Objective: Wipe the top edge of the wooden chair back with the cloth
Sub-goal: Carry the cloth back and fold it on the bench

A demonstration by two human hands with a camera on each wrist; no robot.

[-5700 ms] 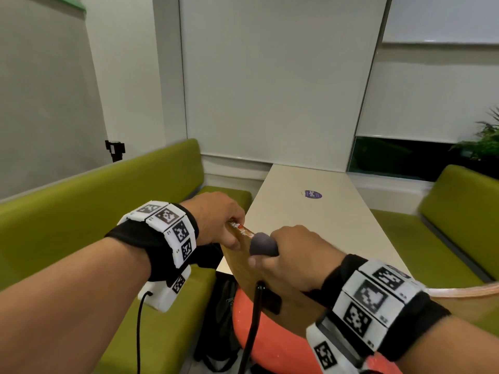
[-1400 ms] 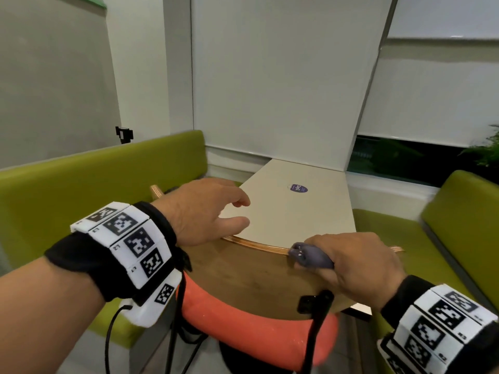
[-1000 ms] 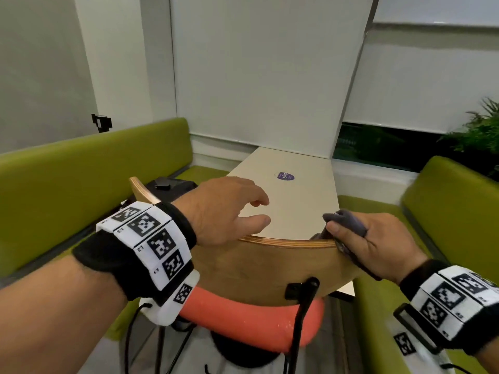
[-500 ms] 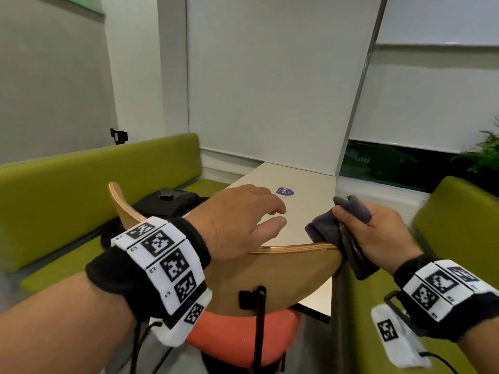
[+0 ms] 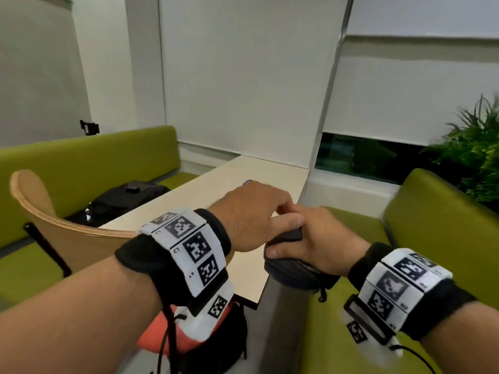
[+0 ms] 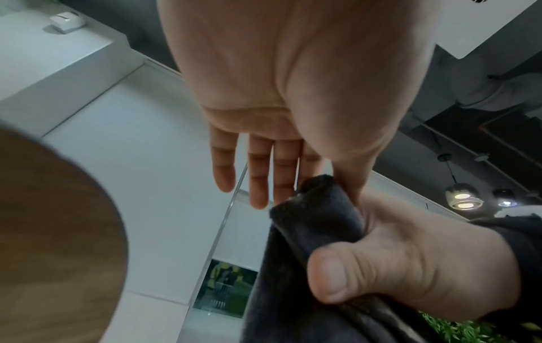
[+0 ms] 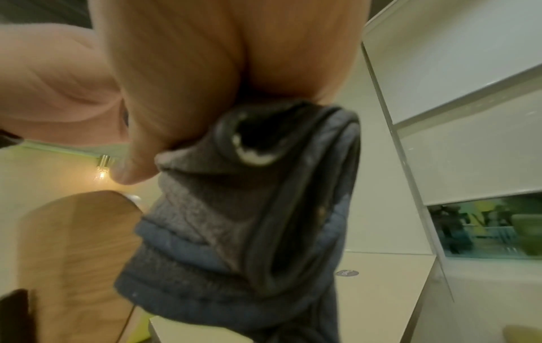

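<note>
The wooden chair back curves in from the left; my left forearm hides its right end. My right hand grips a folded dark grey cloth just right of the chair, above the gap beside the table. In the right wrist view the cloth hangs from my curled fingers, with the chair back to its left and apart from it. My left hand reaches over to the cloth. Its fingers are straight, and its thumb touches the cloth's top fold.
A pale table runs away behind the chair, between two green benches. A black bag lies on the left bench. The chair's orange seat is below my left wrist. A plant stands at the far right.
My right hand slid the cloth rightwards along the chair's top edge and off its right end. My left hand left the chair edge and came across to the cloth.
</note>
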